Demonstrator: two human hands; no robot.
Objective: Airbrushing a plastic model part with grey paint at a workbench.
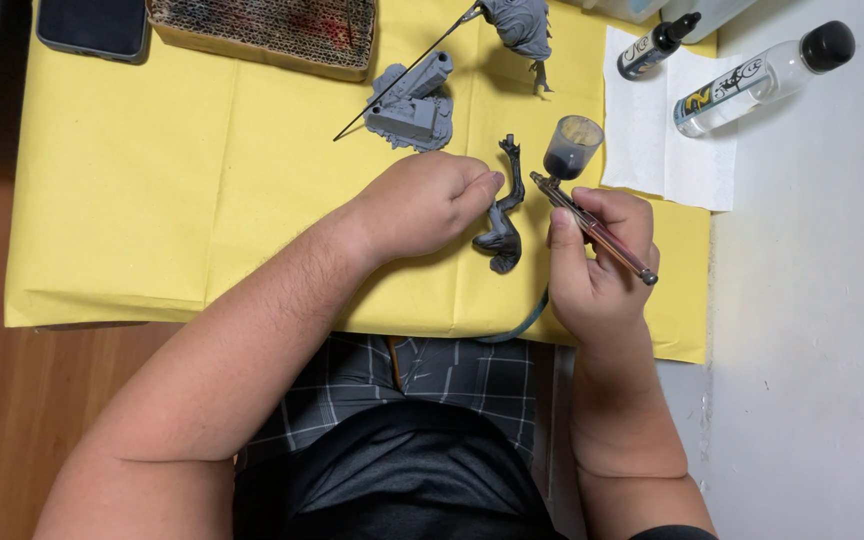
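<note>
A wide sheet of yellow paper (152, 180) is covering the work surface, and everything else is lying on it or just past its edges. At the paper's far edge a brown corrugated cardboard block (262, 30) stained with paint is sitting, cut off by the frame, with a dark phone (92, 25) beside it at the far left corner. Off the paper's right edge a white paper towel (667, 150) is carrying a clear plastic bottle with a black cap (762, 78) and a smaller dark dropper bottle (657, 45).

Near the paper's middle, the left hand (422, 205) is curling closed, its fingertips pinching a dark grey curved miniature part (502, 215) that is standing between both hands. Just right of it, the right hand (597, 270) is gripping a slim metal airbrush with a grey paint cup (582, 205), its tip pointing at the part from very close; whether they are touching is hard to tell.

Beyond the hands, a grey model base with a thin black rod (412, 105) is resting on the paper, and another grey figure (522, 25) is partly cut off at the top.
</note>
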